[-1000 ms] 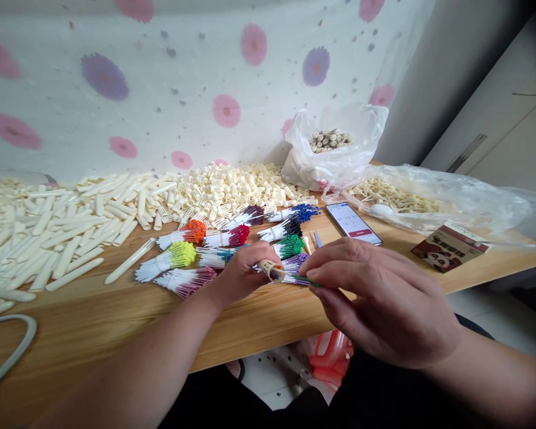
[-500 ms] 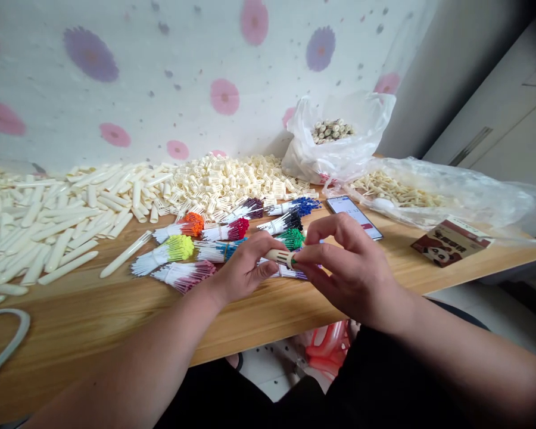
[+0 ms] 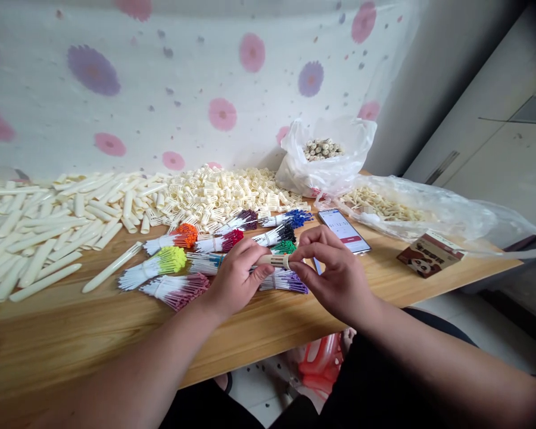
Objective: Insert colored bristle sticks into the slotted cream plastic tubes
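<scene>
Your left hand (image 3: 239, 277) grasps the slotted pen barrel (image 3: 277, 261) between thumb and bent fingers, just right of the frame's centre. The barrel lies nearly level, its slotted end pointing right, raised in front of the purple-tipped refill bundle (image 3: 283, 281). Your right hand (image 3: 324, 262) has its thumb and fingertips drawn together at that end; you cannot tell from this view whether they pinch the rim or some small part inside it.

The step in hand looks like close fitting work at the barrel's mouth. Let the left hand be the fixed clamp: grip behind the slots, since squeezing over them could bend the thin ribs between. Line the right fingertips up with the barrel's axis and work with light, straight pressure; a sideways push would probably make the piece tilt or bind. Tip the mouth towards you for a look, because your right fingers cover it now.

Mind your wrists as well. The pink-tipped refill bundle (image 3: 178, 289) lies close beside your left wrist, left of centre, and the phone (image 3: 343, 230) sits on the counter (image 3: 53, 325) just beyond your right hand, so hold both elbows steady.
</scene>
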A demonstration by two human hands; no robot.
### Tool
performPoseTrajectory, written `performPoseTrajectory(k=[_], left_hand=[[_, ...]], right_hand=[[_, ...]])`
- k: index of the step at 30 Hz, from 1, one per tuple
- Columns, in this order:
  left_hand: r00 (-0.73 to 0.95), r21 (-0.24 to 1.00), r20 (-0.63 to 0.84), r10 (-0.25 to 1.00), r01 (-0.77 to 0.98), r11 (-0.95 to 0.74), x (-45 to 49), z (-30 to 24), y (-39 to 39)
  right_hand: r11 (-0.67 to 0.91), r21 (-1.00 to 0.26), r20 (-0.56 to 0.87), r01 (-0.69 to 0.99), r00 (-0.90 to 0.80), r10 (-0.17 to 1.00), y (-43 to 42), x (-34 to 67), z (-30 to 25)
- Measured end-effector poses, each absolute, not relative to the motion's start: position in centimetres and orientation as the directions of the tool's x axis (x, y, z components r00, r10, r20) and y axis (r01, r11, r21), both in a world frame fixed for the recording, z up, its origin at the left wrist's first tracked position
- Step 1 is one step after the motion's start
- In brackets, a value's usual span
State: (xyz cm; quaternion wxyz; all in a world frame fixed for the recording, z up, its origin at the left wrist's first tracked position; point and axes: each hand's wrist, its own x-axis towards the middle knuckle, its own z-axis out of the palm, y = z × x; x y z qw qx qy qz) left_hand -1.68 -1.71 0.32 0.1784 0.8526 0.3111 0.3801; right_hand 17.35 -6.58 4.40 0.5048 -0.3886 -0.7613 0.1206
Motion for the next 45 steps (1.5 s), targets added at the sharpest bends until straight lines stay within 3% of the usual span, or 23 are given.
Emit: performPoseTrajectory(k=[11,25,32,34,37,39,41,43,45], left_hand=[[0.467,0.533,0.504,0.727,0.494,-0.687,-1.7,0.4,-1.6],[0.431,0.652,0.408,0.805,0.479,-0.587,-1.4,0.4,-1.8],[0.389,0.612,0.462,0.797,0.510,-0.604,-1.4,0.3,-1.6],[0.354,0.671,0.460,0.814,0.461,-0.580,-1.6,0.0,-1.2],[0.255,0.840,0.406,0.877,0.273,-0.469,-2.0,-0.8,-0.3],[0.187,0.914,0.348,0.919,0.149,-0.377,-2.0,-1.2,0.2],[0.130,0.948,0.283,0.950,0.110,-0.298,-1.7,-1.1,0.6],[0.095,0.961,0.220,0.971,0.152,-0.233,-1.0,-0.5,0.8],[0.103,0.957,0.169,0.980,0.220,-0.188,-0.1,0.4,1.1]], right_hand=[[0.483,-0.793,0.479,0.371,-0.111,0.871,-5.5,17.5,3.3],[0.488,-0.803,0.469,0.341,-0.143,0.872,-4.7,17.6,2.6],[0.459,-0.846,0.439,0.271,-0.135,0.889,-5.0,17.7,2.1],[0.502,-0.801,0.514,0.325,-0.054,0.856,-4.1,19.0,2.9],[0.508,-0.633,0.683,0.584,0.113,0.721,-1.5,21.7,4.0],[0.485,-0.558,0.653,0.673,-0.005,0.757,0.7,23.2,4.1],[0.507,-0.463,0.502,0.727,-0.257,0.826,2.8,23.8,3.4],[0.547,-0.373,0.373,0.749,-0.419,0.828,4.4,23.5,2.3],[0.564,-0.322,0.349,0.761,-0.458,0.818,5.7,22.8,1.2]])
